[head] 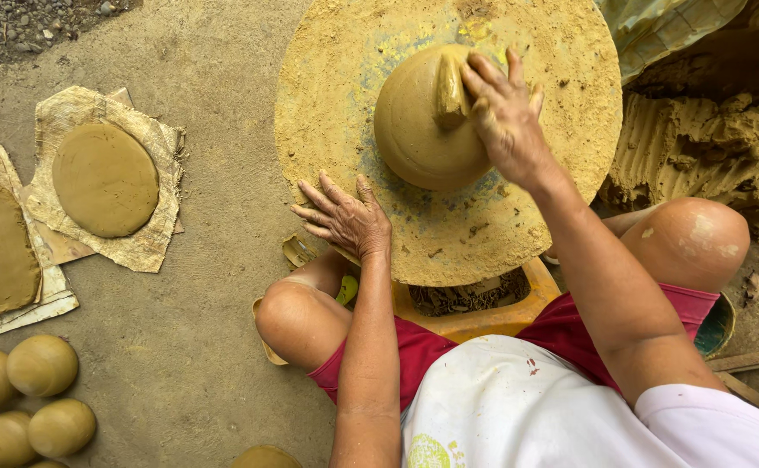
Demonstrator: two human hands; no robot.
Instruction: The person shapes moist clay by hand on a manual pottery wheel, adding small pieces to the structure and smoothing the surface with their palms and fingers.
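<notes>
While our left hand [347, 220] lies open and flat on the near edge of the round wheel board [561, 61] to steady it, our right hand [502, 111] presses a clay strip [450, 89] with curled fingers onto the clay dome [418, 130] at the board's middle.

flat clay disc [105, 179] on mat, clay balls [42, 366] btm-left, raw clay heap [717, 147] right, gravel [16, 30] top-left
</notes>
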